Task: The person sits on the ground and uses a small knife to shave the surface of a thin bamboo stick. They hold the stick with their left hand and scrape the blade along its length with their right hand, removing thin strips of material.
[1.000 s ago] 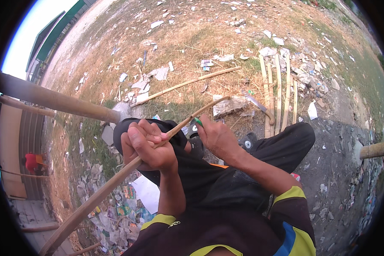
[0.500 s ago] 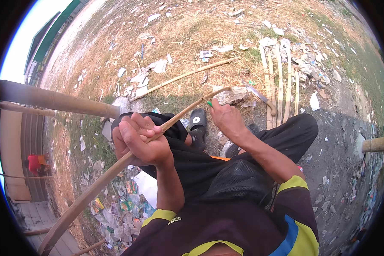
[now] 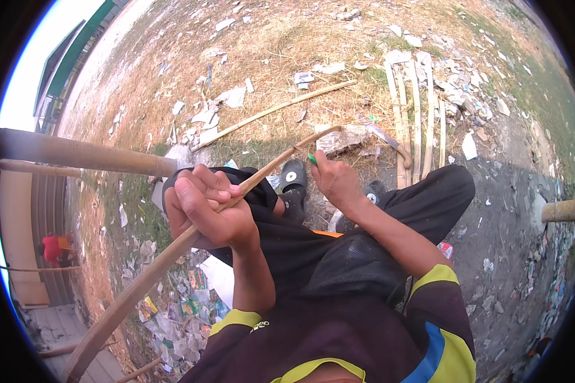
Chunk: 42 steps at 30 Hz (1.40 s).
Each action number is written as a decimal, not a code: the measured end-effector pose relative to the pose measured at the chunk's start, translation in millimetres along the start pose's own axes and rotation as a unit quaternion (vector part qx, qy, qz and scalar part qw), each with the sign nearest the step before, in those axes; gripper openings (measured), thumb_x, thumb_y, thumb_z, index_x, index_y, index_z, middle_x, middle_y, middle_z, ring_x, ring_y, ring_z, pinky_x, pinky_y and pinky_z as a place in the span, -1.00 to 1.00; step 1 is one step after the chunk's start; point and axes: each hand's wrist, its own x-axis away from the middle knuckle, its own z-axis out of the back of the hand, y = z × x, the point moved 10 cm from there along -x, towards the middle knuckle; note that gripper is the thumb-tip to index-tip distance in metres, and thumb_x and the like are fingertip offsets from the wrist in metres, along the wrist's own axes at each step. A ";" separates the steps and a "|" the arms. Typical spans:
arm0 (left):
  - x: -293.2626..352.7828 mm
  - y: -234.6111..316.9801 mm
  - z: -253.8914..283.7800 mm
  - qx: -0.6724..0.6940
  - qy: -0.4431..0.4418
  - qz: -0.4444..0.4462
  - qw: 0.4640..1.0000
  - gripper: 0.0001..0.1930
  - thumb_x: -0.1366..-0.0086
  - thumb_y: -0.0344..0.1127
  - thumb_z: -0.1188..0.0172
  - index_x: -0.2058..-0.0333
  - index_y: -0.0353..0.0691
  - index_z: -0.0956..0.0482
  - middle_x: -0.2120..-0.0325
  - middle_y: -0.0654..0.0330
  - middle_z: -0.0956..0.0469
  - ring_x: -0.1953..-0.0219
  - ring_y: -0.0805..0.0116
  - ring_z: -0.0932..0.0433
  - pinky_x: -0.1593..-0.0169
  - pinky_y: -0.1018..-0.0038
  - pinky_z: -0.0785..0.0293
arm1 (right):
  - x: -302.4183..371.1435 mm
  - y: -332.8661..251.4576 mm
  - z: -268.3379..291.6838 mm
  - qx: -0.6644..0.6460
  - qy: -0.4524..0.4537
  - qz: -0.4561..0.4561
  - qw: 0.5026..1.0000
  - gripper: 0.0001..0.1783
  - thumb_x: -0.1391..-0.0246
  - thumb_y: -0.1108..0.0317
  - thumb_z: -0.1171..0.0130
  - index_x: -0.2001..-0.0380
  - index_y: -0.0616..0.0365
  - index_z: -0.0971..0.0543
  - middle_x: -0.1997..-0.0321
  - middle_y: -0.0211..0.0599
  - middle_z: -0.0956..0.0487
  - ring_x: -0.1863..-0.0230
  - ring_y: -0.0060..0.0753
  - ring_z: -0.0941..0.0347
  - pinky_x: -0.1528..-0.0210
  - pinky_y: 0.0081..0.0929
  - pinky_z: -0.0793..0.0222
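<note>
A long bamboo strip [image 3: 137,281] slants from the lower left up to its tip in front of my knees. My left hand [image 3: 207,207] is closed around it partway along, fingers curled over the top. Just right of the strip's far end, my right hand [image 3: 340,182] pinches a small green object [image 3: 312,159]. Most of that object is hidden in the fingers, so its kind does not show. A narrow gap lies between the green end and the strip.
Beyond my right hand lie a wood block [image 3: 345,140] and a blade with a curved wooden handle [image 3: 390,142]. Several split bamboo strips [image 3: 416,121] lie side by side, another strip [image 3: 275,113] farther ahead. A thick bamboo pole [image 3: 86,152] stands at left. Litter [image 3: 191,309] covers ground nearby.
My right hand has drawn slightly back toward me, and the green object now sits a little farther from the bamboo strip. My left hand keeps its grip.
</note>
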 end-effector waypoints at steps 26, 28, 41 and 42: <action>8.2 15.3 2.4 0.019 0.004 -0.036 0.999 -0.71 -0.26 -0.46 0.05 0.66 -0.22 -0.19 0.84 0.32 -0.08 0.83 0.60 -0.07 0.78 0.71 -0.01 | 11.9 -46.6 19.3 -0.044 0.011 0.093 0.995 -0.77 -0.23 0.27 0.01 0.36 0.23 -0.32 0.67 0.05 -0.51 0.55 0.06 -0.55 0.52 -0.10 -0.47; 8.5 14.4 -0.7 0.002 0.027 -0.031 0.999 -0.72 -0.25 -0.46 0.04 0.65 -0.24 -0.20 0.84 0.32 -0.09 0.84 0.60 -0.07 0.79 0.72 -0.01 | 6.1 -7.6 5.7 0.014 0.001 0.032 0.999 -0.77 -0.23 0.25 0.01 0.34 0.21 -0.33 0.66 0.08 -0.50 0.55 0.14 -0.52 0.52 -0.02 -0.43; 4.6 12.3 -5.3 -0.020 0.014 -0.015 1.000 -0.67 -0.28 -0.43 0.04 0.67 -0.21 -0.15 0.84 0.31 -0.11 0.81 0.58 -0.13 0.73 0.68 -0.06 | -8.8 44.4 -15.7 0.018 0.009 -0.036 0.999 -0.77 -0.24 0.22 0.04 0.31 0.20 -0.36 0.71 0.13 -0.47 0.58 0.22 -0.50 0.52 0.06 -0.43; 2.5 11.8 -5.3 -0.013 0.007 -0.018 1.000 -0.67 -0.28 -0.43 0.04 0.67 -0.20 -0.15 0.84 0.31 -0.11 0.80 0.57 -0.13 0.72 0.68 -0.07 | -9.1 45.4 -21.1 0.050 -0.008 -0.030 0.998 -0.75 -0.24 0.22 0.04 0.31 0.21 -0.35 0.72 0.14 -0.47 0.56 0.22 -0.51 0.52 0.06 -0.45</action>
